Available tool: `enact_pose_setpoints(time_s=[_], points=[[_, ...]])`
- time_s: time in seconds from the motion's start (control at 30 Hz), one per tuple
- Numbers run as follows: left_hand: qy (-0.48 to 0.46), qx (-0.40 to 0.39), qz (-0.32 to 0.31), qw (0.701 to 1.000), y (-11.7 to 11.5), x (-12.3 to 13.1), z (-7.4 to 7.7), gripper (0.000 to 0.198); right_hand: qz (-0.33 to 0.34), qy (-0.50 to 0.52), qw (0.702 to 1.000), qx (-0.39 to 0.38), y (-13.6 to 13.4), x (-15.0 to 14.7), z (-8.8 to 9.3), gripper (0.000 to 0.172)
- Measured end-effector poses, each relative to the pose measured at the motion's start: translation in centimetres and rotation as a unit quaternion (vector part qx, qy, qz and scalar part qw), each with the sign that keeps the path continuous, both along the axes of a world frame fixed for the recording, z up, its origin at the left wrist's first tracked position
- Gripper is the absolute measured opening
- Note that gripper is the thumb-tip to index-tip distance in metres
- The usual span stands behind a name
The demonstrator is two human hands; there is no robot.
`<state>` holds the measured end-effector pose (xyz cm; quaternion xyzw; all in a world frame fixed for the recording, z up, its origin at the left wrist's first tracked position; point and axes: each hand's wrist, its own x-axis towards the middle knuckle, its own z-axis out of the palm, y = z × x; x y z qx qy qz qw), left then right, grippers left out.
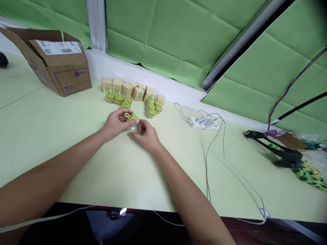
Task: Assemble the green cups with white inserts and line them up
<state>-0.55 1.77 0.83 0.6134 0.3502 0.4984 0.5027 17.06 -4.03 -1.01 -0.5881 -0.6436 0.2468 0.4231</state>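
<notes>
My left hand grips a green lid with a pale yellow loop on it. Just below the lid is a small clear plastic box, pinched between the thumb and fingers of my right hand. The lid is tilted over the box; whether the two touch I cannot tell. Behind my hands stand several green-lidded clear boxes, one group at the left and another at the right. A row of small brown cartons lines the wall behind them.
A large open cardboard box stands at the back left. On the right are a white power strip with loose white cables, a black stand-like object and green ring-shaped pieces. A phone lies below the table's front edge.
</notes>
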Motion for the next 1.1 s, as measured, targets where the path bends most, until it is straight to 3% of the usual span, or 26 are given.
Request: enact_pose_setpoints(time_s=[0.17,0.33,0.5,0.67,1.1], points=[[0.111,0.097,0.002,0.989,-0.5,0.0,-0.2,0.049,0.027,0.008,1.0,0.005,0.0,0.0,-0.1,0.056],[0.169,0.12,0.013,0.978,-0.5,-0.1,0.0,0.052,0.064,0.044,0.997,0.02,0.0,0.3,-0.1,0.059],[0.189,0.144,0.017,0.971,-0.7,0.0,0.0,0.048,0.032,0.149,0.986,0.07,-0.1,0.6,0.5,0.039],[0.203,0.179,-0.005,0.963,-0.9,0.1,0.0,0.04,0.011,0.096,0.986,0.135,-0.4,-0.5,0.9,0.027],[0.235,0.19,-0.059,0.952,-1.0,-0.1,0.5,0.034,-0.024,0.07,0.986,0.146,-0.7,-1.1,0.9,0.016]])
